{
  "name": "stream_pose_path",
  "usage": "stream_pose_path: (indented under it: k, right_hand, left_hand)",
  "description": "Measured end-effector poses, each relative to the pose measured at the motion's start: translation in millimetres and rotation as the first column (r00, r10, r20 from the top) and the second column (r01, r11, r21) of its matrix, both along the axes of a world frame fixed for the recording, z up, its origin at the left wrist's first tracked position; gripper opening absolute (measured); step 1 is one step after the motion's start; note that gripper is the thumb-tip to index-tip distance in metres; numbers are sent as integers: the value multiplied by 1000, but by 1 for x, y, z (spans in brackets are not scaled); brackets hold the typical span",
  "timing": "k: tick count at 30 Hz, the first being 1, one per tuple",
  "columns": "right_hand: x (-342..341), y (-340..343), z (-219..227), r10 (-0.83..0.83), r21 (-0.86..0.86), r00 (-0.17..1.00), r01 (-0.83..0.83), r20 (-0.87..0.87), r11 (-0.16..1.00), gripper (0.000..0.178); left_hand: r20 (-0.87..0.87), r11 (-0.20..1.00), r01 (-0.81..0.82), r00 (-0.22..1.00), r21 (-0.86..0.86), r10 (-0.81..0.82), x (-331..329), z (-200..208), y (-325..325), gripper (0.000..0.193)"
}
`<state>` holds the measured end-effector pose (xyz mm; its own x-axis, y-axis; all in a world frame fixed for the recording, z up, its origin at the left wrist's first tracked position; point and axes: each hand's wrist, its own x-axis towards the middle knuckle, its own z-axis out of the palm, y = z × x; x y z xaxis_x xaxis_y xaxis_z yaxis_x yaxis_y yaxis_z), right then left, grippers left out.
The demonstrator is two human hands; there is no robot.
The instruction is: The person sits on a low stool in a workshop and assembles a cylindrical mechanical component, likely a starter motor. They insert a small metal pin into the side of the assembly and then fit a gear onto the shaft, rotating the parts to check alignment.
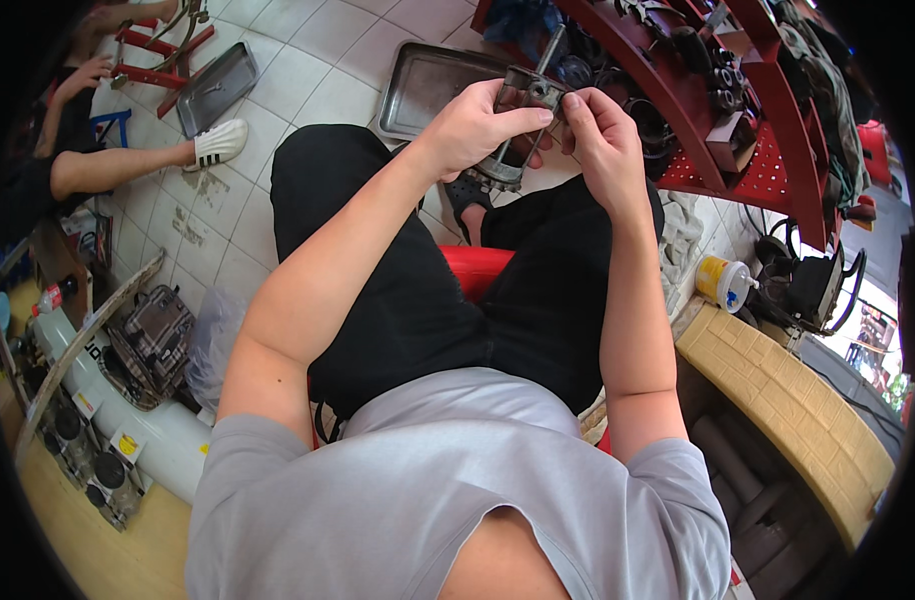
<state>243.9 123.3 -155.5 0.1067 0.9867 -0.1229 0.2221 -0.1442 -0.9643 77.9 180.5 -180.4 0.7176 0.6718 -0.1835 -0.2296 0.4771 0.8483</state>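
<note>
My left hand [483, 125] is closed round the side of a greyish metal frame [534, 88], its thumb lying across the front. A long metal rod [552, 46] sticks up from the frame's top, and a round part with a toothed edge [498, 178] is at its lower end. At the frame's upper right corner, my right hand [600, 135] is closed, thumb and forefinger pinched against the edge. Whether a small piece sits between those fingertips is too small to tell. The whole thing is held above my knees, and my fingers hide part of it.
Beyond my hands a metal tray [403, 90] lies on the tiled floor. A red rack [758, 175] full of parts stands close at the right, near a white tub [723, 282]. Another person's leg [128, 172] and a second tray [218, 90] are at the left.
</note>
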Motion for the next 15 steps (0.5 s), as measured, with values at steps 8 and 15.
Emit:
stream_pose_path:
  k: [8,15]
  right_hand:
    - [-1,-3,-3,-18,4,999,18,-46,1000,22]
    - [0,-4,5,58,10,997,-59,45,998,25]
  left_hand:
    - [-13,998,16,1000,53,-15,-1,-4,2,26]
    - [4,998,21,1000,67,-21,-2,-3,1,25]
